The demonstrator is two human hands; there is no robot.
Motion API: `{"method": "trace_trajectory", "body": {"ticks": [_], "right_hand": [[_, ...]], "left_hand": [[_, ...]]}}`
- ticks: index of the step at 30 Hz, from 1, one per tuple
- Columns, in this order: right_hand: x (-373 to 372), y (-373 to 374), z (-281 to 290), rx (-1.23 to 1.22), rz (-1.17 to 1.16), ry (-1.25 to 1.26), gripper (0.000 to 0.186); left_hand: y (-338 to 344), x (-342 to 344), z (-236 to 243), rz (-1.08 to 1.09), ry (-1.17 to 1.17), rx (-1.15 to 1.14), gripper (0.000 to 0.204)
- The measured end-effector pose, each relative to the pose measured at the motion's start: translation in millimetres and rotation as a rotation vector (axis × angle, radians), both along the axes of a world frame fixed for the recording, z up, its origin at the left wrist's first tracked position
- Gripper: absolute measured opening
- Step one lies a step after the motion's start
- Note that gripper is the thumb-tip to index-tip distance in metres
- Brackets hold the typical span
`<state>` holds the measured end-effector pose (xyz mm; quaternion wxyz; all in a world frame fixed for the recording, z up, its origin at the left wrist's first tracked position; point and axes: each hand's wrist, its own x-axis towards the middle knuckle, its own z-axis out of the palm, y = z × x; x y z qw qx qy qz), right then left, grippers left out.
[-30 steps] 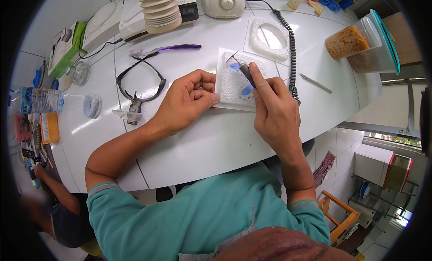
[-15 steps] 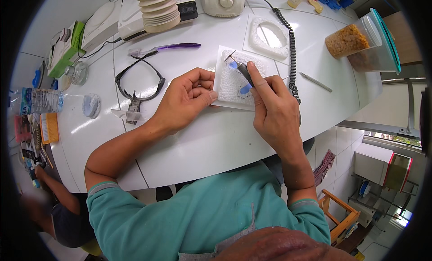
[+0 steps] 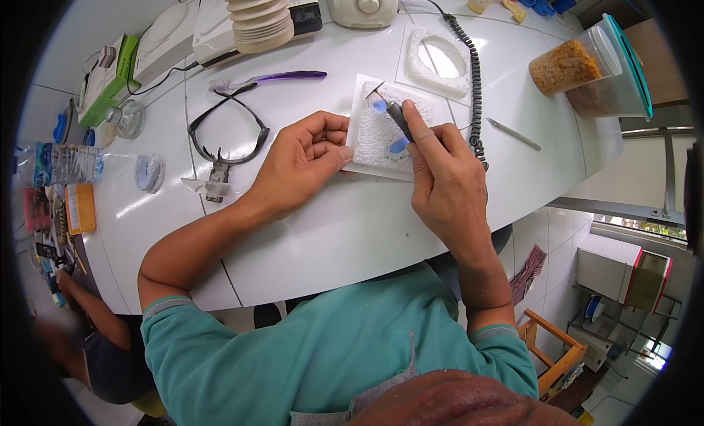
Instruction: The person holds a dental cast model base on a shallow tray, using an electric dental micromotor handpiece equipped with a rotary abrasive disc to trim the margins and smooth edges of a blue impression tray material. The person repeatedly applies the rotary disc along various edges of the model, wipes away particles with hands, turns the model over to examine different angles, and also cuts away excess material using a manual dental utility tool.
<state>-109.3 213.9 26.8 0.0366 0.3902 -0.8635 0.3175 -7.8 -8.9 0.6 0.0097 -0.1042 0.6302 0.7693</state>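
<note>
While the right hand [image 3: 451,173] pinches a tool [image 3: 398,118] between its thumb and fingers, index finger laid along the top, the tool's long axis runs diagonally, from lower right to upper left. Its thin bit points to the upper left and ends in a small crosspiece. The tool juts out beyond the fingertips, up and left of the right hand, over a white block [image 3: 372,146]; whether the bit touches the block I cannot tell. Roughly square, the block sits just above the centre of the frame, turned slightly clockwise, with blue patches [image 3: 400,145] beneath the tool. To its left, the left hand [image 3: 304,158] pinches the block's left edge near the lower corner, its other fingers curled.

Compared with a second ago, the block and both hands sit a touch farther left in the frame, the tool keeping the same slant.

Farther out on the table [image 3: 308,257], a coiled cord [image 3: 477,107] drops from the top of the frame to the right hand. A white ring [image 3: 445,87] lies above and right of the block, a metal stick [image 3: 517,134] to the right. On the left are black glasses [image 3: 264,137], with a purple toothbrush [image 3: 293,75] just above.
</note>
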Motion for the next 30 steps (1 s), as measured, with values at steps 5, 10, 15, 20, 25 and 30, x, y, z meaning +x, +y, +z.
{"method": "trace_trajectory", "body": {"ticks": [5,10,15,20,25,30], "right_hand": [[1.5,-0.9,-3.2,-0.044,-0.015,0.002,0.056],[-0.4,-0.3,0.0,0.034,0.016,0.023,0.066],[2.3,-1.8,-0.8,0.015,-0.021,0.019,0.055],[2.8,-1.9,1.3,0.055,-0.003,0.039,0.061],[1.1,-0.7,-4.1,0.065,0.008,0.045,0.066],[-11.0,3.5,-4.8,-0.134,0.006,0.019,0.056]], "left_hand": [[0.2,0.2,-1.1,0.001,-0.005,0.0,0.035],[-1.5,1.0,-2.6,-0.013,0.0,-0.018,0.037],[0.4,0.5,-1.2,0.007,0.003,0.003,0.035],[0.7,0.8,-2.2,0.019,0.009,-0.013,0.035],[0.4,0.5,-1.2,0.014,0.013,-0.015,0.035],[-1.4,1.2,-0.1,0.042,-0.041,-0.064,0.035]]}}
